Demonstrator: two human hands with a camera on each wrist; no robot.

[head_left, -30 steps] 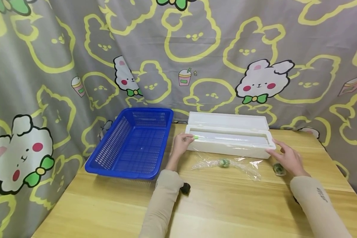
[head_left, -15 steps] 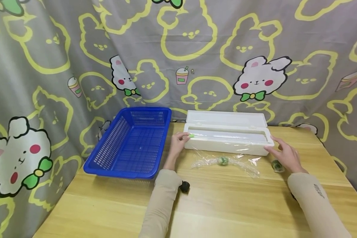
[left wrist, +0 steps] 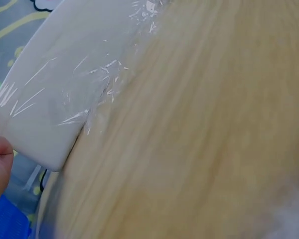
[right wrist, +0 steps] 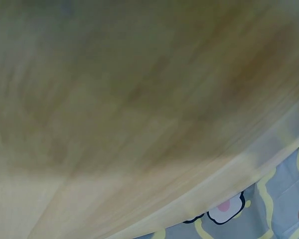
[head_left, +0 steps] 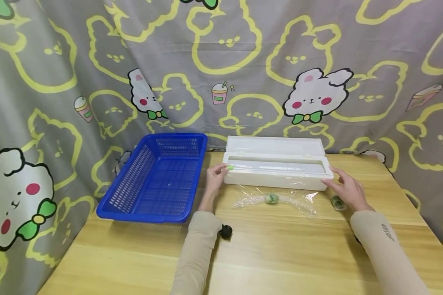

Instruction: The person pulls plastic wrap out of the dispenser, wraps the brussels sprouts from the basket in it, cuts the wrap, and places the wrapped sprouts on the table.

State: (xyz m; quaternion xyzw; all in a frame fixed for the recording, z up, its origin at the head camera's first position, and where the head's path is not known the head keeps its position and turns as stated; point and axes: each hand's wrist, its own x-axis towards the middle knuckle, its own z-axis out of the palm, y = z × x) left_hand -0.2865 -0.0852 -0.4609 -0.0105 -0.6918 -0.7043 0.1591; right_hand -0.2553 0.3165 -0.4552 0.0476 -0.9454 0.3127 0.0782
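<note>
A long white cling film dispenser (head_left: 273, 180) stands with its lid raised at the back, and film hangs over its front. At its left end my left hand (head_left: 215, 179) pinches around the small green slide cutter (head_left: 230, 167). My right hand (head_left: 348, 191) grips the right end between thumb and fingers. In front of the box lies a green-and-white ball (head_left: 271, 198) wrapped in clear film with twisted ends. Beside my right hand is a darker green wrapped piece (head_left: 337, 203), partly hidden by the hand. In the left wrist view, clear film (left wrist: 97, 74) covers the box's side.
A blue slotted plastic basket (head_left: 197, 180) stands left of the dispenser, near my left forearm. The wooden table (head_left: 273, 258) ends at a patterned grey curtain (head_left: 243, 49) close behind the box. The right wrist view shows mostly blurred tabletop.
The head view has turned slightly, so everything appears shifted left. Both hands keep their places at the two ends of the dispenser.
</note>
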